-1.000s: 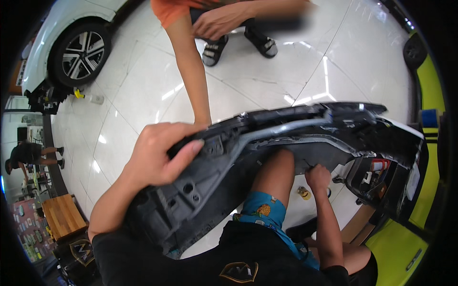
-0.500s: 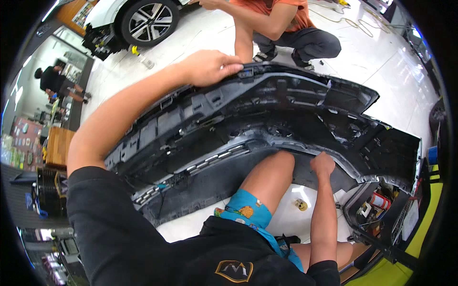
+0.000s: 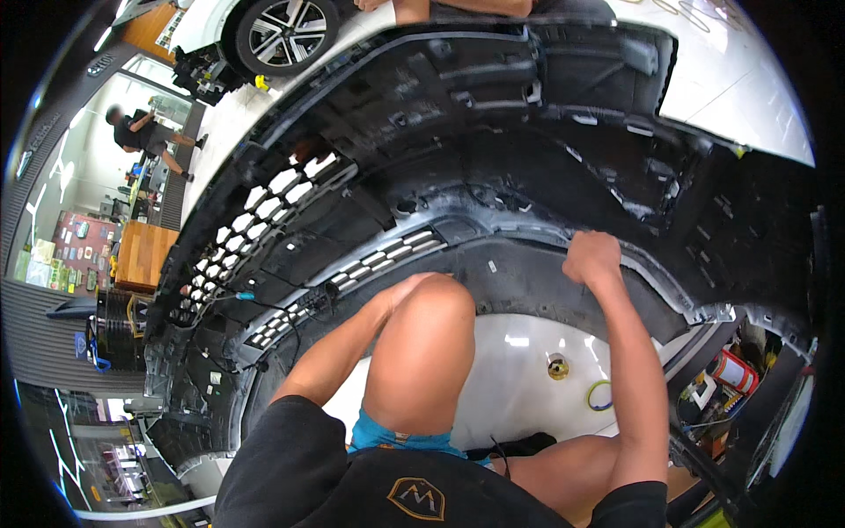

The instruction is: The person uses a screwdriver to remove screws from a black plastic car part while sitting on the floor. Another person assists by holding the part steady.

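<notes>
A large black car bumper stands tilted in front of me, its inner side facing me. Honeycomb grille openings run along its left part, with a slotted strip lower down. My right hand is closed on the bumper's lower lip, right of the middle. Beside my raised knee, my left hand reaches to the lower part of the bumper; the knee hides its fingers. Thin dark wiring with a teal connector hangs at the left of the bumper.
A roll of yellowish tape and a yellow-green ring lie on the white floor. At right is a cart with a red-and-white can. Beyond the bumper are a white car's wheel and a crouching person. Another person stands far left.
My left hand has left the bumper's upper edge and come down beside my knee. The bumper has tipped toward me and fills more of the view. My right hand still grips the lower lip.
</notes>
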A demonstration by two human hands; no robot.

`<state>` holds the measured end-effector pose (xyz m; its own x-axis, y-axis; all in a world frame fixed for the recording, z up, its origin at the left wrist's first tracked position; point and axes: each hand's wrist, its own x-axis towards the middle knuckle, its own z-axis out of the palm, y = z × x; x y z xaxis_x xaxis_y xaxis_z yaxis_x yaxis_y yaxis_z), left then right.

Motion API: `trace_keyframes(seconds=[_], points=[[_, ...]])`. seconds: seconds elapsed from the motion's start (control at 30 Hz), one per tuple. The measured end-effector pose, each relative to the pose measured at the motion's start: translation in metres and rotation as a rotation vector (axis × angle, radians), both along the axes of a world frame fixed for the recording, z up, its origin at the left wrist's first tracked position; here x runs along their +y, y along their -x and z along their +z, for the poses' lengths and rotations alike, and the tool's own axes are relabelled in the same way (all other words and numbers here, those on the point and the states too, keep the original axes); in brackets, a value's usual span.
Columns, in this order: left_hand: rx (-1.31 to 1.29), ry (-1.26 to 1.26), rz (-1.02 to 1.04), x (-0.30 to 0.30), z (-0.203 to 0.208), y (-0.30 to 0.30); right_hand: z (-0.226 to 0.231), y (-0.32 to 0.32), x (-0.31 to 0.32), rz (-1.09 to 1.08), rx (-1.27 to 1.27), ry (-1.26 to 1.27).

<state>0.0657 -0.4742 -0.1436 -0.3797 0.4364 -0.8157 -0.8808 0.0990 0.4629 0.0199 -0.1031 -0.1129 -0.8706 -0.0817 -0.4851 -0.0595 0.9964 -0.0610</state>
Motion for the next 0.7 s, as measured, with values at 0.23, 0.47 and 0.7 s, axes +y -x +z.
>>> trace_keyframes(seconds=[0.23,0.47,0.7], points=[[0.202,0.377,-0.403,-0.052,-0.018,-0.061,0.007,-0.026,0.033,-0.062,0.081,0.015],[0.116,-0.256,-0.758,0.045,0.091,0.034,0.004,-0.004,0.078,-0.279,0.033,0.110],[0.986,0.047,-1.106,0.226,0.109,0.127,0.000,-0.012,0.090,-0.368,-0.007,0.068]])
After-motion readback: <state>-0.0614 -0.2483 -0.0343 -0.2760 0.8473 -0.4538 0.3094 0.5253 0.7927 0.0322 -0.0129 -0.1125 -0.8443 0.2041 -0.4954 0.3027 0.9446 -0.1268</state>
